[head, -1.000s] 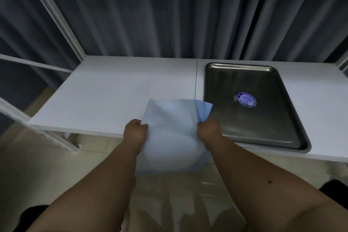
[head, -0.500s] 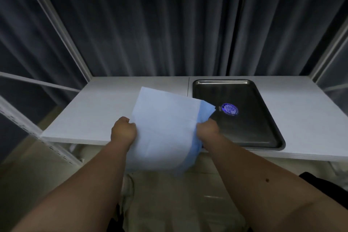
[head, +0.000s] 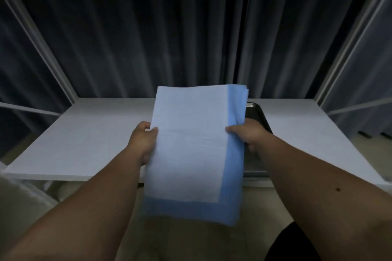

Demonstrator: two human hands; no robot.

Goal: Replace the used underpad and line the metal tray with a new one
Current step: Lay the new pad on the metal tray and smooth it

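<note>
Head view: left hand [head: 142, 141] and right hand [head: 249, 133] each pinch a side edge of the folded underpad [head: 195, 150], held upright over the shelf's [head: 89, 144] front edge, hiding most of the metal tray [head: 257, 116].

I see a soft, matt, paper-like pad [head: 191, 150], pale centre with blue film border. At centre right, the tray [head: 257, 116] looks like dark glossy metal. The shelf [head: 89, 140] is smooth matt white; the curtain [head: 148, 38] is dull cloth.
</note>
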